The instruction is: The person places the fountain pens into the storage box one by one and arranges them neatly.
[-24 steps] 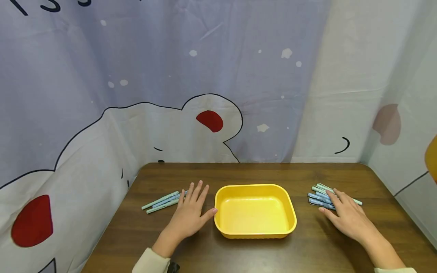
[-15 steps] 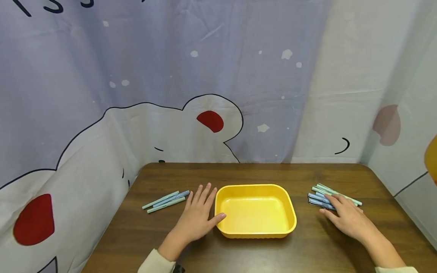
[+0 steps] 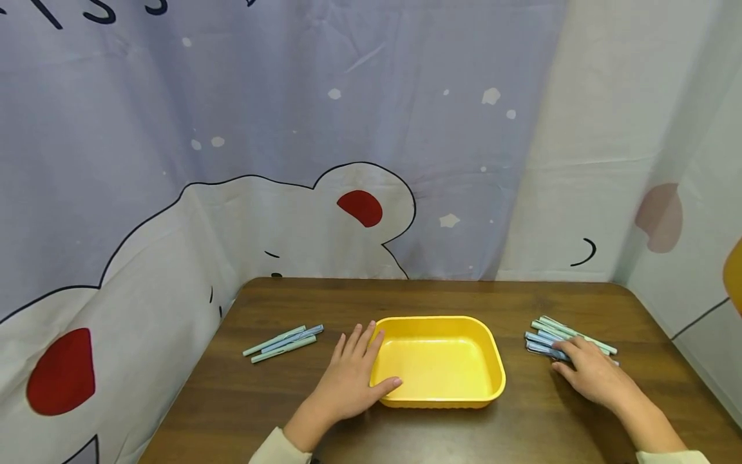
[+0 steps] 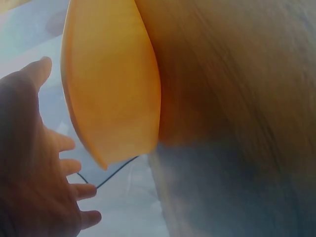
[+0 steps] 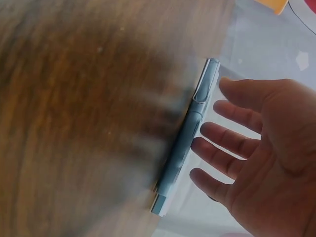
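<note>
A yellow rectangular bin [image 3: 437, 364] stands at mid-table. My left hand [image 3: 350, 380] has its fingers spread at the bin's left rim, thumb over the inside; whether it touches the rim I cannot tell. In the left wrist view the hand [image 4: 34, 168] is beside the bin wall [image 4: 113, 89]. On the right, my right hand [image 3: 597, 377] hovers at a group of pens, light green [image 3: 580, 333] and blue [image 3: 540, 348], partly covering them. The right wrist view has its fingers loosely bent near a capped, clipped pen [image 5: 185, 140], without closing round it.
Another few pens, green [image 3: 284, 350] and blue [image 3: 292, 339], lie together on the left of the brown wooden table [image 3: 452, 438]. A printed curtain [image 3: 278, 116] hangs behind the table and along its sides.
My left hand has moved right and nearer, from beside the left pens to the bin's left rim. The right fingers have drawn in slightly at the right pens.
</note>
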### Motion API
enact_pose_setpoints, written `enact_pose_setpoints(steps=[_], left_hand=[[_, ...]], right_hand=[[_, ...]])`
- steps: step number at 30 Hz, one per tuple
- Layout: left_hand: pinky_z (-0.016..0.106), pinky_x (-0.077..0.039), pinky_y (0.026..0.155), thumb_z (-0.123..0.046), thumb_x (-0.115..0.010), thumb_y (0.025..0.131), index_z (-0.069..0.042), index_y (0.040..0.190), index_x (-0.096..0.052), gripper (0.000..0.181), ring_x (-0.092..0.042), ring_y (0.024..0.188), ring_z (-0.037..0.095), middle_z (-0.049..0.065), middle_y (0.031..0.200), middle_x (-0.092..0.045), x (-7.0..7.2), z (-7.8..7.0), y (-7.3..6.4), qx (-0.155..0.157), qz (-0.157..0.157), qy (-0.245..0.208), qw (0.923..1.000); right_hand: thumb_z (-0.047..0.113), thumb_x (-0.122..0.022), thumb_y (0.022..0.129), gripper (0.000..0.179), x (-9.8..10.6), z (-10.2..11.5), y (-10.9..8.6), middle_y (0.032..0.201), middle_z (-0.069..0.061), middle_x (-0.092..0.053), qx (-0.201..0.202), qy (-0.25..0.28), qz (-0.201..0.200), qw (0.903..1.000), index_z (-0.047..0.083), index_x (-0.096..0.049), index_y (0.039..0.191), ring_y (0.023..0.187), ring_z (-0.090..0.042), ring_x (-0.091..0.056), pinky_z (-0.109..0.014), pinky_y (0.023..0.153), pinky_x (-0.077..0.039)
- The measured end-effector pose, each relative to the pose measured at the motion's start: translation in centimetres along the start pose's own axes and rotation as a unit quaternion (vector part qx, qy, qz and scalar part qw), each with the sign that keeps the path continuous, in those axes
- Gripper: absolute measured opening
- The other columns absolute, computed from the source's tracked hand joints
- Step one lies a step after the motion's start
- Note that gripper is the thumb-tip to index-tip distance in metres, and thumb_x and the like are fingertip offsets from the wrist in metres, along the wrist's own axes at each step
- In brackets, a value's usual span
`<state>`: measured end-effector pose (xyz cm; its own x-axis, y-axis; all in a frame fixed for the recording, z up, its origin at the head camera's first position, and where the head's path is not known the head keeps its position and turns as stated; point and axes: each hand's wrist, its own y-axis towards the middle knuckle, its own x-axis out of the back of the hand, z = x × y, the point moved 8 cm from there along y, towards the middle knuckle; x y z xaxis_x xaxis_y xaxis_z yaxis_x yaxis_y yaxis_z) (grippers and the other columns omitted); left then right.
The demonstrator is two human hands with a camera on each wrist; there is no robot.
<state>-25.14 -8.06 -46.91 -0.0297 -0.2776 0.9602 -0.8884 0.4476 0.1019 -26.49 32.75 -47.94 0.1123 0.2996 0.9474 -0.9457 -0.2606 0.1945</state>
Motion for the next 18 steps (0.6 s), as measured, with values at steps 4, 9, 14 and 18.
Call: enact_pose_setpoints(steps=[4,9,14,18], left_hand=[[0.063,-0.015,0.121,-0.071,-0.048,0.095,-0.014,0.162,-0.026,0.09,-0.016,0.155,0.037,0.009,0.17,-0.015,-0.3,-0.3,0.1,0.004,0.002,-0.001,1.0],[0.062,-0.016,0.121,-0.072,-0.048,0.094,-0.015,0.162,-0.026,0.091,-0.016,0.154,0.037,0.01,0.17,-0.014,-0.7,-0.5,0.3,0.009,0.008,0.0,0.9999],[0.062,-0.017,0.12,-0.073,-0.047,0.094,-0.014,0.162,-0.026,0.092,-0.017,0.154,0.038,0.011,0.17,-0.014,-1.2,-0.5,0.4,0.012,0.01,0.004,0.9999],[0.062,-0.016,0.12,-0.074,-0.046,0.094,-0.013,0.162,-0.025,0.094,-0.016,0.154,0.039,0.013,0.17,-0.013,-1.4,-0.3,0.4,0.018,0.016,0.004,0.9997]], right_hand=[[0.01,-0.08,0.084,0.03,0.0,0.0,0.1,0.106,-0.019,-0.066,0.013,-0.002,-0.014,0.9998,-0.001,-0.07,0.11,0.103,-0.048,-0.062,-0.062,0.088,-0.048],[0.005,-0.081,0.08,0.027,0.1,0.0,0.3,0.101,-0.017,-0.066,0.025,-0.012,-0.028,0.9992,0.0,-0.071,0.104,0.099,-0.047,-0.063,-0.061,0.085,-0.049],[0.003,-0.081,0.078,0.026,0.0,0.0,0.3,0.1,-0.016,-0.066,0.029,-0.021,-0.028,0.999,0.0,-0.07,0.102,0.098,-0.045,-0.063,-0.06,0.085,-0.049],[0.001,-0.082,0.077,0.025,-0.1,-0.1,0.4,0.095,-0.011,-0.065,0.037,-0.027,-0.03,0.9985,0.003,-0.07,0.099,0.092,-0.04,-0.064,-0.057,0.082,-0.051]])
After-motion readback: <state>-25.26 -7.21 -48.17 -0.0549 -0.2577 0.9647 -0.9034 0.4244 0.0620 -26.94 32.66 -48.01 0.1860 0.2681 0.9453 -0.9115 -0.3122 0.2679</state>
